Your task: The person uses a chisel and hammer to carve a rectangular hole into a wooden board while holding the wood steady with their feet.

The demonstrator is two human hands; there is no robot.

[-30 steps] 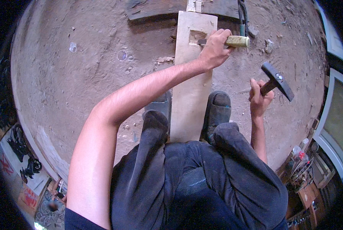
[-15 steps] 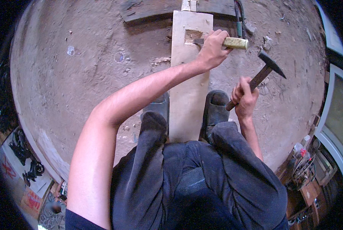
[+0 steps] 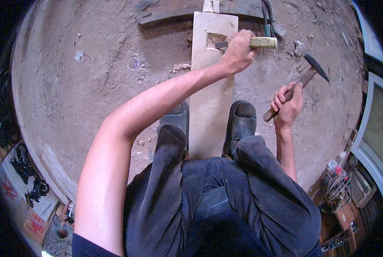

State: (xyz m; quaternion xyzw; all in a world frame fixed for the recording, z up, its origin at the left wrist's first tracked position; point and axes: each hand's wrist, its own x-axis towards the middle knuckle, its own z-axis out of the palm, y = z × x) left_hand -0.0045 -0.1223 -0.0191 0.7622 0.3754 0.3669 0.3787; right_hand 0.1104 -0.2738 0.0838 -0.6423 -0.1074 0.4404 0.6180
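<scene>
A pale wooden plank [image 3: 210, 107] lies lengthwise beneath me, with a roughly cut rectangular recess [image 3: 213, 38] near its far end. My left hand [image 3: 238, 53] grips a chisel [image 3: 263, 42] with a pale yellow-green handle, held crosswise with its dark blade in the recess. Off to the right of the plank, my right hand [image 3: 288, 103] is closed around the wooden handle of a hammer [image 3: 316, 67], whose dark head is raised clear of the chisel. My dark sandals [image 3: 239, 128] stand either side of the plank.
A weathered board [image 3: 166, 13] lies across the far end of the plank, with a dark tool [image 3: 267, 28] beside it. Stones [image 3: 298, 48] and debris are on the dirt floor [image 3: 93, 85]. White-framed panels [image 3: 373, 124] stand at right; cluttered items [image 3: 335, 192] line both lower edges.
Over the last second the hammer first moved left and upward, then swung back to the right with my right hand. My left hand and the chisel have shifted only slightly.
</scene>
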